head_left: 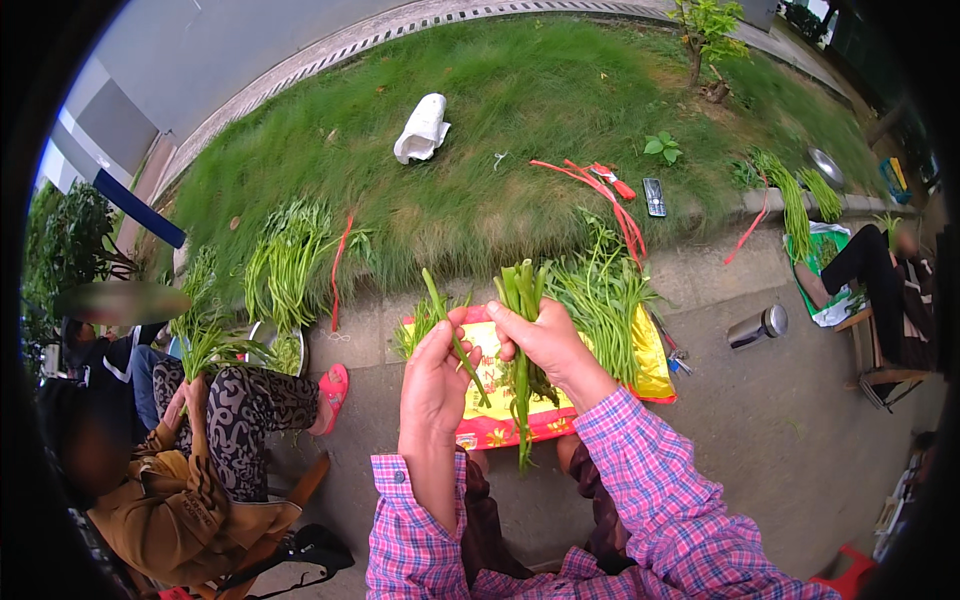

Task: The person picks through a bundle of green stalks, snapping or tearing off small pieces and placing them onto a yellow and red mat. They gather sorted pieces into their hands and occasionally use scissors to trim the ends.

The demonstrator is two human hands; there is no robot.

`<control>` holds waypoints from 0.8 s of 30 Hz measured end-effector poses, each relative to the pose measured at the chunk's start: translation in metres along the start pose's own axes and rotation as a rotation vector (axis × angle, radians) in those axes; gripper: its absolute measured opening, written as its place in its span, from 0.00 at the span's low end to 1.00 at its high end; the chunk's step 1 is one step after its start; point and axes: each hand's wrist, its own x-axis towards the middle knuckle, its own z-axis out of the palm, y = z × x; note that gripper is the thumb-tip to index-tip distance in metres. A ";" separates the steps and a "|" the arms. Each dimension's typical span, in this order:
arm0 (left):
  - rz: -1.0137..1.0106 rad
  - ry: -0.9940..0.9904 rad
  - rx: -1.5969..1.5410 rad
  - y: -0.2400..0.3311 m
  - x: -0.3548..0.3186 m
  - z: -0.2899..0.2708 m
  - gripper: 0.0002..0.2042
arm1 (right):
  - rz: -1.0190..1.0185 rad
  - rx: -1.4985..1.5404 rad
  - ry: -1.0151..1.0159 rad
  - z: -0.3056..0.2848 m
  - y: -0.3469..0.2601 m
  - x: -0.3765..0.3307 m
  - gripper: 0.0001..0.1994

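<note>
Left grip: my left hand [435, 365], thumb and fingers pinched together on one single green stem [438, 300], tilted, clear of the rest.
Right grip: my right hand [550, 340], clamped around a small stem bunch [521, 375], cut ends up, lower tips hanging over the sack.
Done: the bunch is gathered, ends roughly together, by my read. No tie visible on it.
Left: single stem and bunch are apart, not joined. Big leafy pile [600, 310] lies loose just beyond my right hand, so I'd call it early, most stock unhandled.
Sack: yellow-and-red printed sack [655, 372], under my hands, the pile lying on it. Can't tell what supports it.
Ties: red strips [628, 232] past the pile, reaching onto the grass [350, 130]; unused by the look of it.
Left neighbour: a co-worker's hands [195, 395] hold another bunch of greens [207, 347]; more greens [288, 275] lie near the grass edge.
</note>
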 end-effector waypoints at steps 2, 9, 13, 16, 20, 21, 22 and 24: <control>-0.009 -0.020 -0.050 -0.001 0.003 -0.010 0.15 | 0.041 -0.014 -0.026 0.005 0.008 0.001 0.12; 0.040 0.074 -0.136 0.009 0.025 -0.024 0.14 | 0.020 -0.160 -0.001 0.016 0.020 0.009 0.12; 0.067 0.139 -0.220 0.020 0.029 -0.037 0.13 | 0.086 -0.220 -0.064 0.030 0.012 0.003 0.13; 0.091 0.123 -0.245 0.021 0.029 -0.039 0.13 | 0.124 -0.202 -0.087 0.038 0.014 -0.001 0.14; 0.059 0.043 -0.204 0.017 0.028 -0.042 0.14 | 0.091 -0.194 -0.059 0.037 0.020 0.004 0.14; 0.057 0.048 -0.191 0.017 0.027 -0.042 0.14 | 0.068 -0.190 -0.038 0.039 0.021 0.005 0.15; 0.055 0.053 -0.179 0.017 0.026 -0.041 0.15 | 0.077 -0.195 -0.041 0.038 0.018 0.004 0.13; 0.046 0.051 -0.135 0.017 0.025 -0.039 0.16 | 0.052 -0.204 -0.016 0.039 0.019 0.004 0.13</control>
